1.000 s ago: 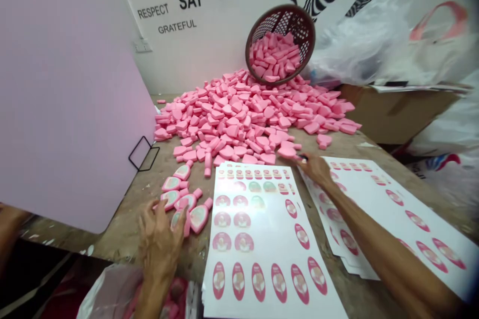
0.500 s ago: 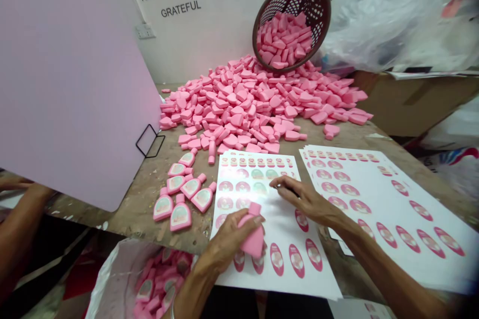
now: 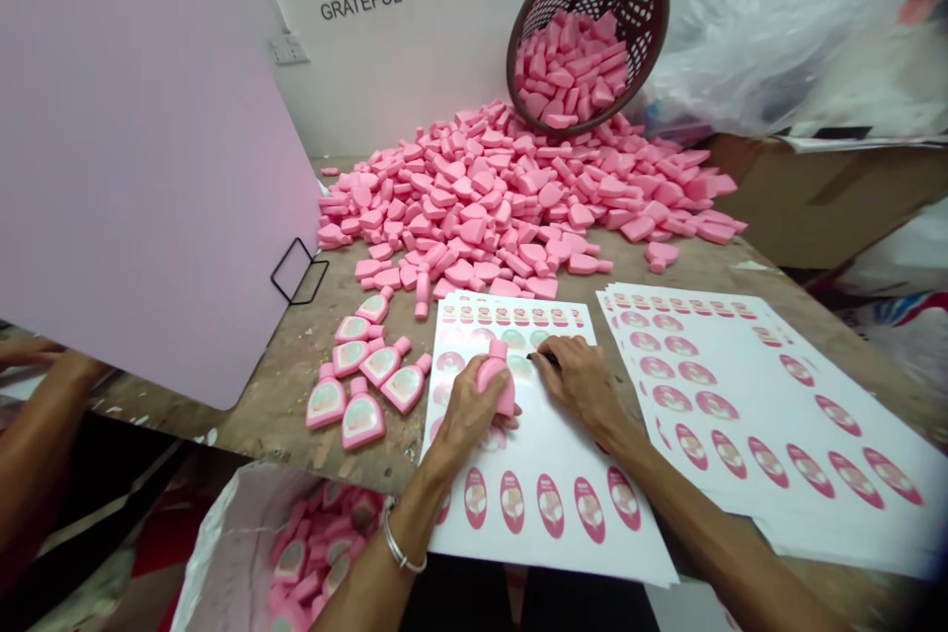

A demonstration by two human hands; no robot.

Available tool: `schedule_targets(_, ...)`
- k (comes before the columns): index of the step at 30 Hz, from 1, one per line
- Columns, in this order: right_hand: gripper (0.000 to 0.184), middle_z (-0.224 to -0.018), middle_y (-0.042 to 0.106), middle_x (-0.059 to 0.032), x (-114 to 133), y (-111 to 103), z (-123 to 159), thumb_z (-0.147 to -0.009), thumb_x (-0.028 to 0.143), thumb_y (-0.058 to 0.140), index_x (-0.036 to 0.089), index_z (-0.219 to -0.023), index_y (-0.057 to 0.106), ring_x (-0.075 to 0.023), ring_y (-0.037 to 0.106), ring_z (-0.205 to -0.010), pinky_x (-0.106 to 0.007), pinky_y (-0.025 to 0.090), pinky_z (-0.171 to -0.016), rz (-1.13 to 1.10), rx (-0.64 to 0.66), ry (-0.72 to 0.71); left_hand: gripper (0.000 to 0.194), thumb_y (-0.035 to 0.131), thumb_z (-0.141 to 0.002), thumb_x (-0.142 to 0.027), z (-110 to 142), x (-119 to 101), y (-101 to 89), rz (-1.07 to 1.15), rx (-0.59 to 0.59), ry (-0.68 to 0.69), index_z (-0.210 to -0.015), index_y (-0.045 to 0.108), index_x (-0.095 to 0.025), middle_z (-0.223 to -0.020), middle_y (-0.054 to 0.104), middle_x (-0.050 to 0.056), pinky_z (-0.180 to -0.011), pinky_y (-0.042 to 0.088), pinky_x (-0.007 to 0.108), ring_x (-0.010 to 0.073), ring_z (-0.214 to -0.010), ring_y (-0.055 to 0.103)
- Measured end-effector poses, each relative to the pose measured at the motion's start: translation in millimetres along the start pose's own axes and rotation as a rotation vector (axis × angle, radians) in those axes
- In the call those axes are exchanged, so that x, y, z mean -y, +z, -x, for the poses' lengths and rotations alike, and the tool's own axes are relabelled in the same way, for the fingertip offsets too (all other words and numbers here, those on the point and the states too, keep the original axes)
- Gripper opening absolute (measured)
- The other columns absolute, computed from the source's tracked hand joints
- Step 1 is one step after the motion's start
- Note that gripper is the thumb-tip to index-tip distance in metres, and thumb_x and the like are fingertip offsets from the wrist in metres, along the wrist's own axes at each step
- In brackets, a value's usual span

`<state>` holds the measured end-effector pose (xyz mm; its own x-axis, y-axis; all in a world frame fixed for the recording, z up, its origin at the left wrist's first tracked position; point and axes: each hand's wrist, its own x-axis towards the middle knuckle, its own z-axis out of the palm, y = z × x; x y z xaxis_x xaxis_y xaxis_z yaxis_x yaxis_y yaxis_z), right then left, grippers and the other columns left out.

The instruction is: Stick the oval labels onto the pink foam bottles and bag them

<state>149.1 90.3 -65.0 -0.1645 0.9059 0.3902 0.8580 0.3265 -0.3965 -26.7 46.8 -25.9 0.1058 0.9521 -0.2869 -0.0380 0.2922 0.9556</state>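
Moved since half a second ago, farther up the sheet at the near edge of the bench, the bottle is gripped in the left hand, just left of the right hand, closed on a dark tool.

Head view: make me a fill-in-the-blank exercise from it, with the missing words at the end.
1. The left hand holds a bottle coloured ____.
2. The sheet under the right hand has another stack to its ____.
3. A bracelet circles the ____ wrist.
4. The socket is fixed to the ____.

Missing words: pink; right; left; wall.
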Motion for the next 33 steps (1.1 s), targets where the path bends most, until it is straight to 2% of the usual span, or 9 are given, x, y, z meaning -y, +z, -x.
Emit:
schedule_targets(5,0.012,-0.078,0.067,-0.0008,-6,0,-2,-0.086,0.029,0.054,0.022,-0.077,0.059,-0.0184,0.058,-0.077,-0.032,0.033,-0.072,-0.065,0.046,-0.029,0.038,0.057,-0.082,-0.04,-7,10,-0.2,-0.005,-0.011,0.001,-0.109,0.047,-0.016,-0.072,0.059,0.001,-0.049,0.054,0.026,0.0161,-0.054,0.066)
schedule_targets(11,0.014,-0.078,0.067,-0.0045,-6,0,-1,-0.087,0.029,0.051,0.02,-0.079,0.059,-0.0207,0.055,-0.076,-0.034,0.03,-0.072,-0.027,-0.024,0.024,0.036,0.059,-0.081,-0.042,-3,10,-0.6,0.004,0.003,0.072,-0.105,0.054,-0.016,-0.07,0.059,0.0,-0.049,0.052,0.022,0.0155,-0.055,0.066)
schedule_targets(16,0.013,-0.076,0.067,-0.003,-5,-1,1,-0.086,0.028,0.053,0.021,-0.076,0.058,-0.02,0.056,-0.075,-0.034,0.031,-0.072,-0.028,0.011,-0.004,0.032,0.06,-0.08,-0.044,-3,12,-0.1,-0.016,-0.012,0.111,-0.095,0.057,-0.016,-0.068,0.059,0.001,-0.044,0.047,0.02,0.0152,-0.053,0.064)
schedule_targets(21,0.013,-0.074,0.066,-0.0017,-5,-2,0,-0.084,0.03,0.056,0.021,-0.075,0.057,-0.0184,0.057,-0.072,-0.032,0.034,-0.071,-0.054,0.019,-0.009,0.033,0.058,-0.082,-0.042,-3,12,0.2,-0.032,-0.011,0.101,-0.101,0.056,-0.015,-0.07,0.059,0.001,-0.047,0.049,0.02,0.0148,-0.055,0.065)
schedule_targets(28,0.019,-0.075,0.066,-0.0064,5,-2,3,-0.082,0.037,0.059,0.02,-0.074,0.057,-0.0222,0.056,-0.077,-0.037,0.034,-0.077,-0.005,-0.088,-0.046,0.042,0.06,-0.081,-0.048,-3,12,1.0,0.036,-0.046,0.087,-0.106,0.055,-0.015,-0.071,0.058,0.0,-0.048,0.051,0.021,0.0149,-0.055,0.065)
schedule_targets(31,0.022,-0.072,0.065,-0.0051,7,-7,6,-0.08,0.04,0.062,0.02,-0.073,0.057,-0.0207,0.056,-0.074,-0.037,0.037,-0.077,-0.097,-0.15,-0.099,0.045,0.063,-0.078,-0.051,-3,13,0.5,0.112,-0.069,0.07,-0.104,0.055,-0.014,-0.07,0.058,0.0,-0.051,0.053,0.024,0.0152,-0.055,0.064)
schedule_targets(33,0.025,-0.07,0.063,-0.0036,8,-14,6,-0.079,0.043,0.064,0.02,-0.073,0.057,-0.019,0.056,-0.07,-0.035,0.041,-0.072,-0.235,-0.168,-0.019,0.047,0.063,-0.078,-0.052,-2,14,0.0,0.131,-0.079,0.07,-0.104,0.055,-0.014,-0.069,0.059,0.001,-0.055,0.055,0.026,0.0154,-0.057,0.064)
